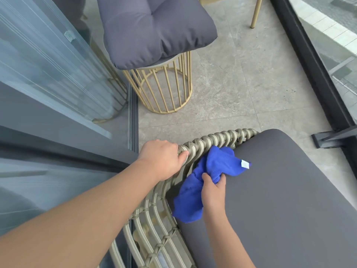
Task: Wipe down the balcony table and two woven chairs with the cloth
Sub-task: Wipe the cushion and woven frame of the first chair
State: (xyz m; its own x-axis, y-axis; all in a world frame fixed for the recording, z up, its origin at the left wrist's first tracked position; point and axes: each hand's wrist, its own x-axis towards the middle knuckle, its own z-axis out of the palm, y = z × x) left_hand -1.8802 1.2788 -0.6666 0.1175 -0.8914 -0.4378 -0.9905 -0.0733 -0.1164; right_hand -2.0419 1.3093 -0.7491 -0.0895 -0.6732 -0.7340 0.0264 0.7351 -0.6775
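Note:
A beige woven chair (216, 139) with a dark grey seat cushion (280, 190) fills the lower right. My left hand (161, 159) grips the chair's woven rim at its corner, fingers curled over the top. My right hand (213, 188) holds a bunched blue cloth (216, 165) against the inner side of the rim, where weave meets cushion. A white tag shows on the cloth. The small round table (166, 91) with a gold wire base stands further off, with a grey tufted cushion (154, 28) lying on top of it.
A glass sliding door (48, 64) with its track runs along the left. A dark railing base and glass balustrade (316, 64) line the right. Grey floor tiles (241, 84) lie between. A gold chair leg (256, 12) stands at the top right.

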